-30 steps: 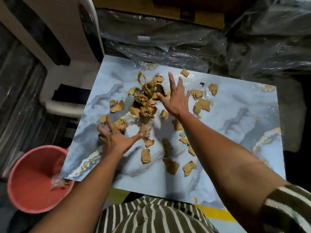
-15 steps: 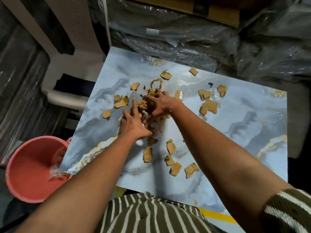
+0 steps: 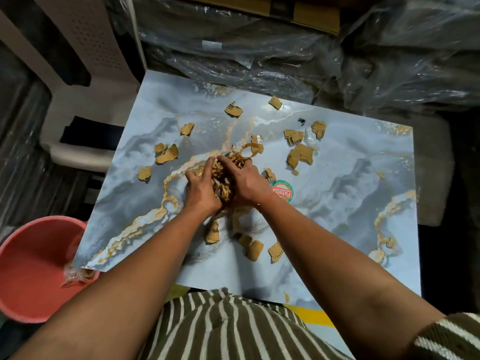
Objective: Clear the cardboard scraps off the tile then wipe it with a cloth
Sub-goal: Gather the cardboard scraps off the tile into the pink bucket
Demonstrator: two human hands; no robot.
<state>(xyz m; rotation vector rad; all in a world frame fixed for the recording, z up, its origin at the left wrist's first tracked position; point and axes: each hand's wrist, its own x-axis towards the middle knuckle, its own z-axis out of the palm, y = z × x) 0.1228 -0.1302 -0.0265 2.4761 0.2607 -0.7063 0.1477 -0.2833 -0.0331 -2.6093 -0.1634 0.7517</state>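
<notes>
Head view shows the left hand (image 3: 201, 189) and right hand (image 3: 245, 181) cupped toward each other, fingers curled, pressing a crumpled wad of cardboard scraps (image 3: 223, 183) between the palms at the middle of the marble-patterned tile (image 3: 337, 203). Each grip is partly closed around that shared wad, which sits on the tile rather than lifted. Loose scraps lie all round: a few just below the wrists toward the person, several up and to the right beyond the right hand, others up and to the left nearer the left hand. A round sticker (image 3: 283, 190) shows beside the right wrist. The pink tub (image 3: 33, 268) stands off the tile's near-left corner, so the load probably has to travel left and toward the body, the left hand's side. Compared with a second ago, the hands were spread flat and apart; now they have closed together over the heap.
</notes>
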